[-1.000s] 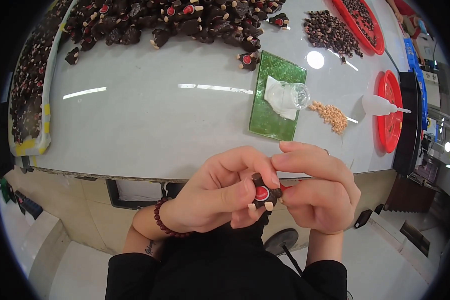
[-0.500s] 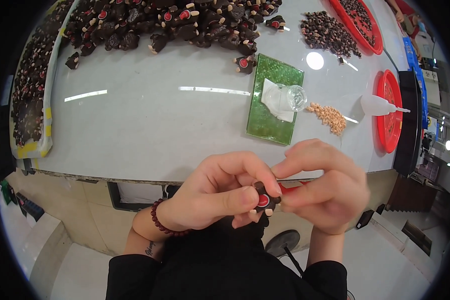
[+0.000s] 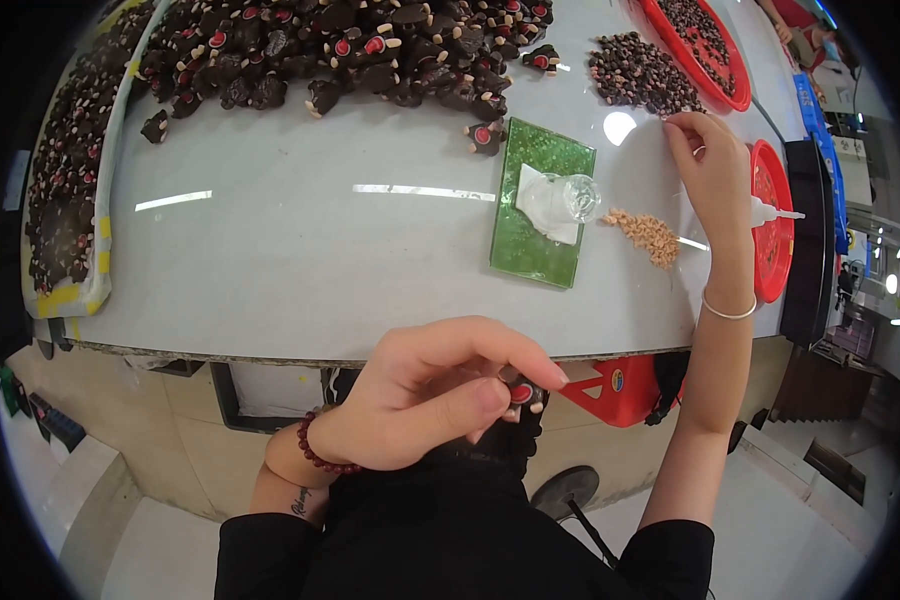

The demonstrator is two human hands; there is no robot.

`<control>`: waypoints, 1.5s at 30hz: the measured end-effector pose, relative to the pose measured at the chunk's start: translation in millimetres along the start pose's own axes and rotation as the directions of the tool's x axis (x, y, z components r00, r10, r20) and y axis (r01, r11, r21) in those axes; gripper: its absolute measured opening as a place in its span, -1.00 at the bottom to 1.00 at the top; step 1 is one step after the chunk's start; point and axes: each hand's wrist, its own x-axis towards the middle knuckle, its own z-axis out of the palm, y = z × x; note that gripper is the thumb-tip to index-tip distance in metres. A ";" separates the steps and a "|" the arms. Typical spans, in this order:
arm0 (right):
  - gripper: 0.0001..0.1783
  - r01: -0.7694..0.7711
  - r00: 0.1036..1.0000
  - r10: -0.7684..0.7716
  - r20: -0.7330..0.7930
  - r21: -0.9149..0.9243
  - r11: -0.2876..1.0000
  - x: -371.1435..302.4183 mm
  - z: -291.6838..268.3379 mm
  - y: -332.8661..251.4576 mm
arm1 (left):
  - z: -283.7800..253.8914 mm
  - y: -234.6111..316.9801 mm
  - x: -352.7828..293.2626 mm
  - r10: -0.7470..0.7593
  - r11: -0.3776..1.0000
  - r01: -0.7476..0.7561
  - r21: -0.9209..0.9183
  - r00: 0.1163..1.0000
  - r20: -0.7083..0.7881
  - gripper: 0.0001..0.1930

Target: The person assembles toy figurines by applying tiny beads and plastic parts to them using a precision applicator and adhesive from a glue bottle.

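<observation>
My left hand (image 3: 450,390) pinches a small dark brown figure (image 3: 523,394) between thumb and fingers, just off the table's near edge. A red round patch and pale beige bits show on the figure; my fingers cover the rest. Far to the right, my right hand (image 3: 712,165) reaches over the table, thumb and forefinger pressed together at the near end of a pile of small dark brown pieces (image 3: 642,75). What lies between those fingertips, if anything, is too small to tell.
A green tile (image 3: 535,262) carries a white pad (image 3: 542,222) and a small clear glass jar (image 3: 582,198). Beside it are tiny beige pieces (image 3: 650,240). Red trays (image 3: 738,90) stand at the right, a heap of dark figures (image 3: 370,75) at the back, a filled tray (image 3: 100,235) at far left.
My right hand has left the figure and moved up and right to the dark pieces. My left hand keeps hold of the figure in nearly the same place.
</observation>
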 end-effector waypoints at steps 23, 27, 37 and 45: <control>-0.70 0.041 0.968 -0.223 0.113 0.808 0.587 -89.9 -41.3 -138.6 | 0.3 2.1 6.0 0.450 0.141 -0.311 0.940 0.866 0.219 -0.76; -0.72 0.066 0.963 -0.238 0.122 0.753 0.654 -87.0 -42.0 -139.9 | -0.6 1.4 5.0 0.482 0.075 -0.296 0.952 0.847 0.225 -0.76; -0.89 0.040 0.983 0.069 -0.168 0.572 0.819 -64.5 -10.8 -106.5 | -9.2 10.0 8.5 0.514 0.401 -0.311 0.861 0.855 0.070 -0.71; -0.92 0.035 0.988 0.054 -0.144 0.549 0.835 -65.0 1.0 -105.2 | -7.6 11.3 0.6 0.335 0.863 -0.245 0.441 0.932 -0.140 -0.71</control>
